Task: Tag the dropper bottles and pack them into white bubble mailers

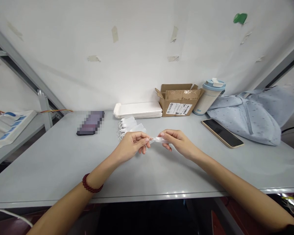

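Note:
Both hands meet above the middle of the grey table (63,163). My left hand (132,145) is closed in a pinch on one end of a small clear plastic piece (158,140). The other end is pinched by my right hand (177,142), fingers curled. A dark red bead bracelet (90,186) circles my left wrist. Just behind my left hand lies a row of small white tags (128,125) on the table.
A stack of white trays (138,110) and an open cardboard box (178,99) stand at the back by the wall. A lidded cup (209,96), a phone (221,132) and a pale blue bag (252,114) lie at right. A dark phone (90,123) lies at left.

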